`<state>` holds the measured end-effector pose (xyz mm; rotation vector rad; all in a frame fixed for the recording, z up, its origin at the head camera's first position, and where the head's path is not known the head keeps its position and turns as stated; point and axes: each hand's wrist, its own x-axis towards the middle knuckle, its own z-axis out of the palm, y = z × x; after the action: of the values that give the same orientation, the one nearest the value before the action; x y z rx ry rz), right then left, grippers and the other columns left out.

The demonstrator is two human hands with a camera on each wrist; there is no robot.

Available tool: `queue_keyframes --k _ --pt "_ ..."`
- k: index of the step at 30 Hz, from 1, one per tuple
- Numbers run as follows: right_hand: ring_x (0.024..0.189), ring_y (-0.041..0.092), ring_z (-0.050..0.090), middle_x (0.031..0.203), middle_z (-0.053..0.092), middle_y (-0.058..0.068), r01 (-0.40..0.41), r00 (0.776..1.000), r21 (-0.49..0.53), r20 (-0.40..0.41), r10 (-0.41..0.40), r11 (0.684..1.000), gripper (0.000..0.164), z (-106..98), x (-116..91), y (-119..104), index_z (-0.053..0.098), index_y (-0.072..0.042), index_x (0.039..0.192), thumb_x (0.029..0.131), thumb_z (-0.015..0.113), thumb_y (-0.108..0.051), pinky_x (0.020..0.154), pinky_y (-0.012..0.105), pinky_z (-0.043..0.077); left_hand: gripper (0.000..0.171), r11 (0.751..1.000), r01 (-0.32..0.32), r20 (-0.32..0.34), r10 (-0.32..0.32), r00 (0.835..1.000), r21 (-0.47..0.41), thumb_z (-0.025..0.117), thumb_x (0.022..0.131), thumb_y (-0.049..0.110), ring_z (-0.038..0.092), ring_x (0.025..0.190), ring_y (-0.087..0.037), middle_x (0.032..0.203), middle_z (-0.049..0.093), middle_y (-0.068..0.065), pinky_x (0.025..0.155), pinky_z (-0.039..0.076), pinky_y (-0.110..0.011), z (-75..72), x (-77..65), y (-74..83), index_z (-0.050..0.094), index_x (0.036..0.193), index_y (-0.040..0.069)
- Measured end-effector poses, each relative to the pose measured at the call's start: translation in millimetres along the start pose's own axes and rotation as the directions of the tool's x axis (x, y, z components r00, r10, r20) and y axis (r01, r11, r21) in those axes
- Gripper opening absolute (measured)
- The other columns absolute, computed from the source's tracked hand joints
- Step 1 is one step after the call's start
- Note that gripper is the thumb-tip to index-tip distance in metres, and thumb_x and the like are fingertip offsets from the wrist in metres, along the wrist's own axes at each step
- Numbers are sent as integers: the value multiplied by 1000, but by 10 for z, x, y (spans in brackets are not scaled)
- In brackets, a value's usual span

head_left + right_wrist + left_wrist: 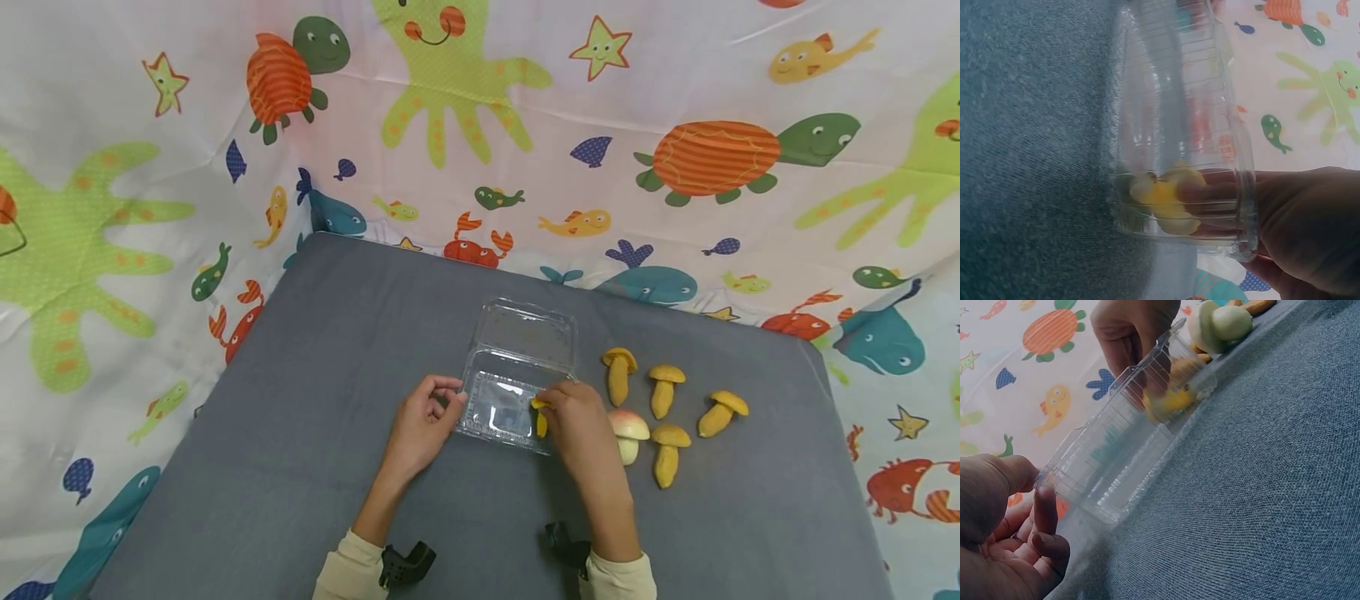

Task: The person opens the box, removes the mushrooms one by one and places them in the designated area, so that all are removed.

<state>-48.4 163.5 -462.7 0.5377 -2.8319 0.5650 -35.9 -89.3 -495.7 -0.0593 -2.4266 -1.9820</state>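
A clear plastic clamshell box (498, 412) lies on the grey cloth, its hinged lid (525, 332) folded back on the far side. My left hand (420, 423) pinches the box's left rim between thumb and index finger, as the left wrist view shows, with the other fingers loosely curled. At the opposite end, my right hand (585, 429) reaches over the rim and grips a small yellow toy mushroom (1169, 200) low inside the box. Seen through the clear wall, the mushroom's stem points toward the box floor. A red-and-cream toy mushroom (628, 427) lies just right of the right hand, partly hidden by it.
Several mustard-yellow toy mushrooms (665, 390) lie scattered to the right of the box. Behind the table (315, 333) hangs a sea-animal curtain (480, 192). Black wrist mounts (407, 565) sit at both cream sleeves.
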Motion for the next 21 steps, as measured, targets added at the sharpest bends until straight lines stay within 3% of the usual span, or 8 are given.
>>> queue_keyframes --k 5,21 --pt "95 31 69 95 75 7 -8 1000 -15 16 9 1000 20 16 -19 -24 81 -3 98 81 88 4 112 52 45 25 1000 -1 9 1 1000 0 73 103 26 51 59 -14 101 68 -5 49 37 -22 -4 9 -67 71 123 11" --pt "91 28 72 92 76 6 28 1000 28 2 -28 999 19 31 -19 26 81 -4 100 84 86 5 111 51 44 25 1000 2 27 -2 1000 12 71 104 25 51 58 -11 102 67 -3 49 39 -23 -15 3 -59 68 125 11"
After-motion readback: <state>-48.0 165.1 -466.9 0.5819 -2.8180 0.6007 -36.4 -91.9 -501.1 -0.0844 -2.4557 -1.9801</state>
